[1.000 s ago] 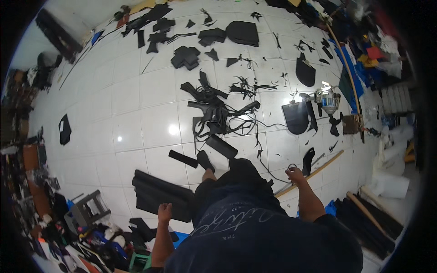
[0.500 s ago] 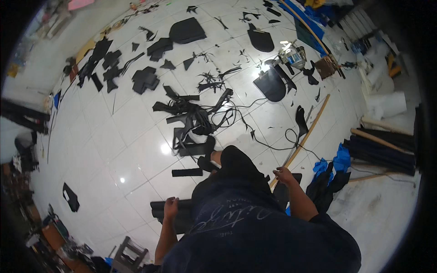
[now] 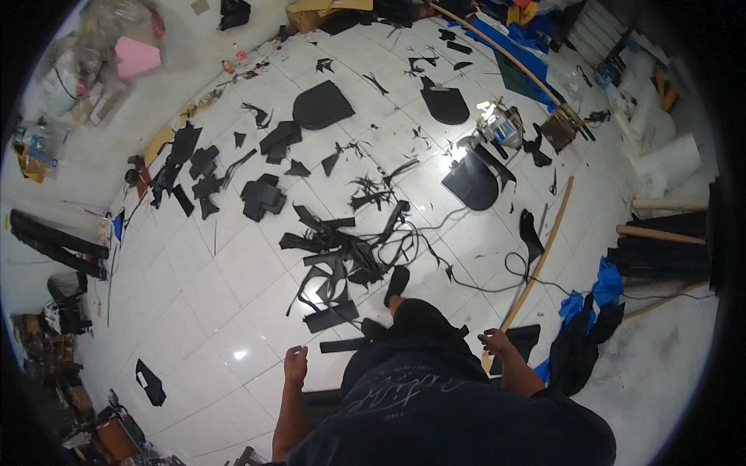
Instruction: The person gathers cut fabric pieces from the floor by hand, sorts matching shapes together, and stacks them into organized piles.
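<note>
**Empty hands above black offcuts on white tile**

The left hand (image 3: 295, 365) hangs loosely curled, holding nothing; the right hand (image 3: 494, 342) is half open and empty too. Nearest the left hand, at its two o'clock, lies a flat black rectangular strip (image 3: 347, 345), beneath a tangled heap of black strips (image 3: 342, 260). The strip looks light, thin and floppy; pinching one end would likely suit it.

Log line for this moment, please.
left hand: empty, loosely curled | right hand: empty, above long wooden stick | black scraps ahead on tile floor
</note>
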Tool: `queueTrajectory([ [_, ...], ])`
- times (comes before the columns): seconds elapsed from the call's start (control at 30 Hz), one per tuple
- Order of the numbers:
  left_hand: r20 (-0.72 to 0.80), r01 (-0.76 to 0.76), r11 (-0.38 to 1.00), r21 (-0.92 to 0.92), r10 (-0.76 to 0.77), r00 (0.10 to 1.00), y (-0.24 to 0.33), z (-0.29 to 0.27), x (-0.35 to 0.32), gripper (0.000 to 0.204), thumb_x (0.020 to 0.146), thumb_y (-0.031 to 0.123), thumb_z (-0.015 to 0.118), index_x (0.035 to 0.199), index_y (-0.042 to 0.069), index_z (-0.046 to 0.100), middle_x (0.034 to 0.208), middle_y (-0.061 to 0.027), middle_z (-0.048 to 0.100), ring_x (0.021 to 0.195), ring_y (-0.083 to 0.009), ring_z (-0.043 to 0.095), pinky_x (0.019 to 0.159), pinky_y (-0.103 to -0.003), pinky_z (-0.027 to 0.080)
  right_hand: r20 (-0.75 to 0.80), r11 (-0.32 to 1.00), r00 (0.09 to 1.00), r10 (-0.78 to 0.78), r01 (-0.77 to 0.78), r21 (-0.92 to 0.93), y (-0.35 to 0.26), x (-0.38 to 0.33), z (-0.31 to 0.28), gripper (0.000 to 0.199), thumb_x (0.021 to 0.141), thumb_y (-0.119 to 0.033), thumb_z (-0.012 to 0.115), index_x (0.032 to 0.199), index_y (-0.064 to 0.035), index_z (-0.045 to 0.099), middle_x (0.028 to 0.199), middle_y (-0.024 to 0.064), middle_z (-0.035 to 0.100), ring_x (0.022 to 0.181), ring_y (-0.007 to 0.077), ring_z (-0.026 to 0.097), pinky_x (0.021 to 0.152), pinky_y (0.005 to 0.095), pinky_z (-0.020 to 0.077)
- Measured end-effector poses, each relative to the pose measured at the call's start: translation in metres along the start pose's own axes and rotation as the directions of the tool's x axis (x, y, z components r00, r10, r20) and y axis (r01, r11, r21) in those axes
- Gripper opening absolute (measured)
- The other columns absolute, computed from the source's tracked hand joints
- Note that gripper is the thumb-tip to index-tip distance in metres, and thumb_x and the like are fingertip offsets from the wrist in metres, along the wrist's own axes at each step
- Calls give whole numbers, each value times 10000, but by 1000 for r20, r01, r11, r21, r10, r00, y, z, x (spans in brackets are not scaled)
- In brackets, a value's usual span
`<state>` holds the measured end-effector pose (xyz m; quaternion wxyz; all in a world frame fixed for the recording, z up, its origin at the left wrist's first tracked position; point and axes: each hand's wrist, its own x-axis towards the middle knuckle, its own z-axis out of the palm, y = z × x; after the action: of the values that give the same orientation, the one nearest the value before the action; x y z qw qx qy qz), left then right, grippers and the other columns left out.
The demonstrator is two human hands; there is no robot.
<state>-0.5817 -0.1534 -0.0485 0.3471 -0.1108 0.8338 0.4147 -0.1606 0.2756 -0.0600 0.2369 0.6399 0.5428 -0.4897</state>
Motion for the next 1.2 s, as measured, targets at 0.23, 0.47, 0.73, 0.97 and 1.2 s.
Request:
queueTrajectory([
  [0.23,-69,146,970,193,-135,988,1,14,26,496,809,373,668,1089,-30,597,1015,-214,643,943,-287,618,811,-372,486,-68,972,971,-229,232,43,-119,58,-60,594,813,-346,687,1233,36,513,925,168,653,729,198,630,617,322,506],
  [0.47,-57,-24,899,437,54,997,102,50,9,485,819,369,676,1091,-23,588,973,-234,654,950,-321,636,806,-366,497,-158,940,937,-313,329,93,-210,123,-125,532,848,-302,662,1269,-25,492,893,81,619,675,136,581,527,278,466],
  [0.73,-10,-148,785,601,193,981,165,37,48,503,802,413,676,1075,0,593,893,-209,665,901,-320,645,779,-380,501,-112,934,950,-292,308,182,-209,132,-124,568,837,-318,664,1273,0,484,989,156,643,702,157,596,532,275,458],
  [0.97,66,-148,814,562,134,989,243,41,69,465,840,358,660,1139,13,576,952,-162,643,854,-244,613,762,-361,487,-108,898,994,37,14,439,-50,112,-105,444,877,-316,615,1206,-40,500,848,45,589,661,121,560,508,274,447],
  [1.2,164,-192,786,588,116,980,274,44,79,460,853,343,645,1158,8,561,964,-147,626,888,-225,581,795,-340,471,200,551,925,323,-356,755,76,42,-33,203,902,-280,560,905,-77,559,678,24,513,513,130,500,390,254,378],
])
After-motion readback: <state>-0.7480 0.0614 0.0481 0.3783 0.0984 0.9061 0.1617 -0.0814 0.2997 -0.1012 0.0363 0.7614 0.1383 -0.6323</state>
